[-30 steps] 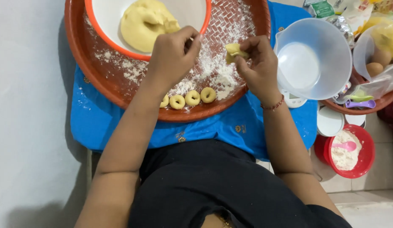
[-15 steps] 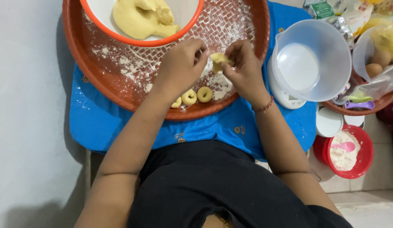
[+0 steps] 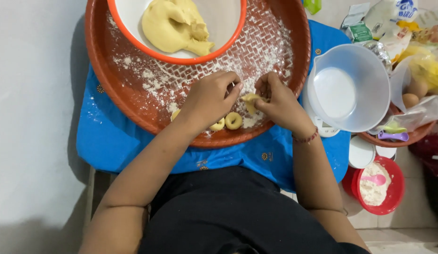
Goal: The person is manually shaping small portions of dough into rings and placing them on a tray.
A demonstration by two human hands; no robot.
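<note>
Two hands over floured red tray, blue cloth

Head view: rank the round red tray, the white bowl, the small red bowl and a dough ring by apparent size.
1. Round red tray
2. White bowl
3. Small red bowl, though it sits lower, farther from the camera
4. Dough ring

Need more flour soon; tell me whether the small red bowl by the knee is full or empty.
Partly full: the red bowl holds a heap of white flour with a pink spoon lying in it, and bare red wall shows around it.
</note>
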